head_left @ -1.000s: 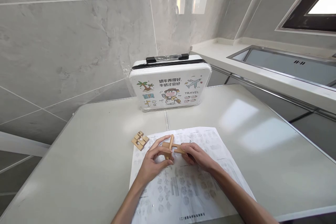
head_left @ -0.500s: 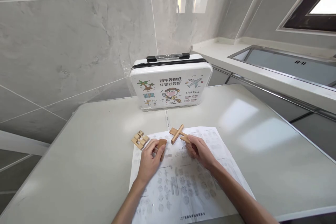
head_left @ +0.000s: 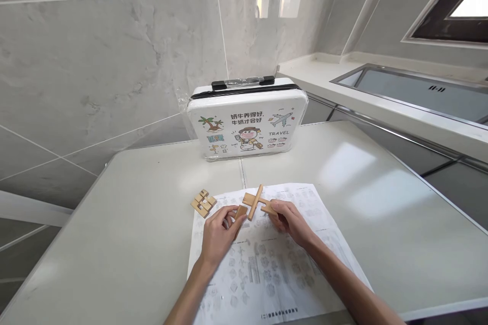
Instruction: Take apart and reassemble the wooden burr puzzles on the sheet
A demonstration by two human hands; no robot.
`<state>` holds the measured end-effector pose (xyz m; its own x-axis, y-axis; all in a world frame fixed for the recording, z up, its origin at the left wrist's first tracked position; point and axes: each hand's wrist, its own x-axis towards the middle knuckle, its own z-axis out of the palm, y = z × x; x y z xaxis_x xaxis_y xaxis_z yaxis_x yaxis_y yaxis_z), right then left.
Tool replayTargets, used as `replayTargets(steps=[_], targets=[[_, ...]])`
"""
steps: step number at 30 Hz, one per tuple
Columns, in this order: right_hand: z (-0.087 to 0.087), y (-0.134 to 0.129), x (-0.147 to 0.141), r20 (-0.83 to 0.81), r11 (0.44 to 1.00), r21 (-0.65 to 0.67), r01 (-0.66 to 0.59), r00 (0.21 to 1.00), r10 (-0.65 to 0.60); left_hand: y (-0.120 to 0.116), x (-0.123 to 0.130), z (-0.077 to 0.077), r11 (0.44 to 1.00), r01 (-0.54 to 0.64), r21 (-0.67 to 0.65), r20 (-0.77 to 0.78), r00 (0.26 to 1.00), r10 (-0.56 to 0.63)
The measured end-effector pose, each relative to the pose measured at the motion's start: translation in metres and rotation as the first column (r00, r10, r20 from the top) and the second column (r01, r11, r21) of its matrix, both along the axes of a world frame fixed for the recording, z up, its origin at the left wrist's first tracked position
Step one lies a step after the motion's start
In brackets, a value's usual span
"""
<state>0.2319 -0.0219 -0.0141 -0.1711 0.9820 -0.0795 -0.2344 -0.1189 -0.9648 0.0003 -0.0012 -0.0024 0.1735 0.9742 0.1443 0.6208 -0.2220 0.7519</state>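
Note:
Between the thumb and fingers of my left hand (head_left: 221,231) is a small wooden block (head_left: 241,212). My right hand (head_left: 288,219) pinches the forked end of a flat notched wooden piece (head_left: 249,199). A wooden stick (head_left: 255,202) crosses that piece near its middle. The block lies close to the stick's lower end; whether they touch I cannot tell. Left of my left hand, a cluster of joined wooden blocks (head_left: 203,203) rests at the corner of a printed paper sheet (head_left: 267,274), which lies under both hands.
A white cartoon-printed case (head_left: 247,127) with a black handle stands at the table's back, against a tiled wall. The pale table (head_left: 133,223) has a centre seam. To the right is a counter with a sink (head_left: 412,92).
The block in my left hand has tilted and shifted right, nearer the stick. The stick and notched piece have turned slightly and moved a little left.

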Motion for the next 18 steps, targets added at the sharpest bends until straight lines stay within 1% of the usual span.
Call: replayTargets(steps=[4,10,16,18], targets=[[0.0002,-0.0003,0.0003,0.017,1.0,0.003,-0.007,1.0,0.007,0.0001,-0.0001,-0.0029,1.0,0.011,0.025,-0.04,0.999,-0.01],[0.0007,-0.0005,0.001,0.01,1.0,0.016,-0.016,1.0,0.016,0.0002,0.0014,-0.0033,0.996,0.027,0.081,-0.089,0.996,-0.02],[0.0013,-0.0009,0.0016,0.018,1.0,0.015,-0.028,0.999,0.028,0.0,0.0008,-0.0088,0.969,0.071,0.237,-0.153,0.988,-0.034],[0.0009,-0.001,0.0017,0.026,1.0,0.007,-0.029,0.999,0.029,0.0,-0.0001,-0.0104,0.96,0.081,0.267,-0.186,0.982,-0.031]])
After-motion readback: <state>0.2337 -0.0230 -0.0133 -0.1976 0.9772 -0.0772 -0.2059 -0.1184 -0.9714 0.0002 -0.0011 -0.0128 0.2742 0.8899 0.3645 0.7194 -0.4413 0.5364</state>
